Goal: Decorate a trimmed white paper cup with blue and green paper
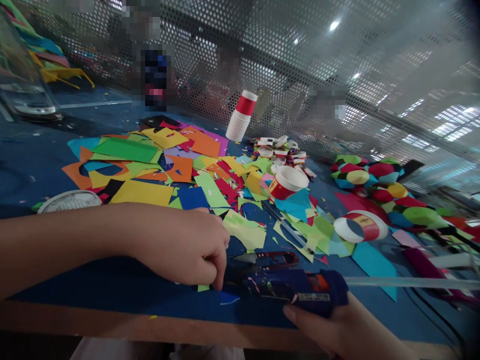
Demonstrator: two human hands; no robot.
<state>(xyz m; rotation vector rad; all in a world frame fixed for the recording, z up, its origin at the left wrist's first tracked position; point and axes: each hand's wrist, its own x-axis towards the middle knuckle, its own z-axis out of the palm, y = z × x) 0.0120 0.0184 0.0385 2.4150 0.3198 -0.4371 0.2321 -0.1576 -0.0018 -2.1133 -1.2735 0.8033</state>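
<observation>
My right hand (337, 322) grips a dark blue glue gun (296, 289) from below, its nozzle pointing left. A long translucent glue stick (405, 283) sticks out of its back end. Across from the nozzle, my left hand (191, 247) is bent down with its fingers curled together; whatever lies between them is hidden. Small green (203, 288) and blue paper scraps (228, 298) lie by its fingertips. Just behind the glue gun rests a dark red tool with a pointed metal tip (275, 258).
Coloured paper scraps (150, 192) spread across the blue table (112, 280). Paper cups stand (290, 182) or lie tipped (362, 226) at right, with a cup stack (242, 116) behind. A glass container (28, 95) stands far left. Colourful paper pieces (382, 185) and a black cable (438, 312) lie right.
</observation>
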